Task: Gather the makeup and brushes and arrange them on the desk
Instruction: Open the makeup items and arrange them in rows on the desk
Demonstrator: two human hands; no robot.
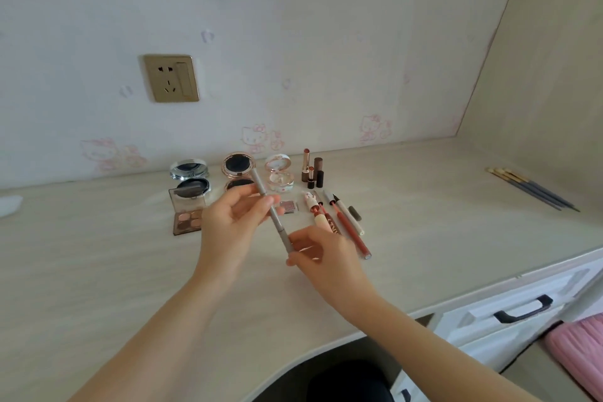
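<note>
Holds one grey pencil (272,215) in both hands, up above the desk (98,254). Grips the top half with the left hand (235,222), fingers and thumb curled round it. Pinches the bottom end with the right hand (321,258). Tilts the pencil, top toward 11 o'clock, bottom toward 5 o'clock.

Just past the hands at 1 o'clock: a small pink box (288,206), flat on the desk. At 2 o'clock, lying side by side: a tube with a cartoon cap (315,209), a long red-brown pencil (350,232), a white pen (349,217) and a little dark cap (355,212).

At 9 o'clock from the left hand: an open eyeshadow palette (187,212), lid standing up.

Farther off at 12 o'clock, in a row by the wall: a silver compact (191,174), a rose-gold compact (237,173), a white and pink compact (280,173), all open, then a few lipsticks (311,170) standing up.

Far away at 3 o'clock, well apart from the rest: brushes (535,189) lying together near the side wall.

High at 11 o'clock on the wall: a gold socket (172,78). Down at 4 o'clock: a white drawer with a dark handle (523,308), and some pink cloth (580,346).
</note>
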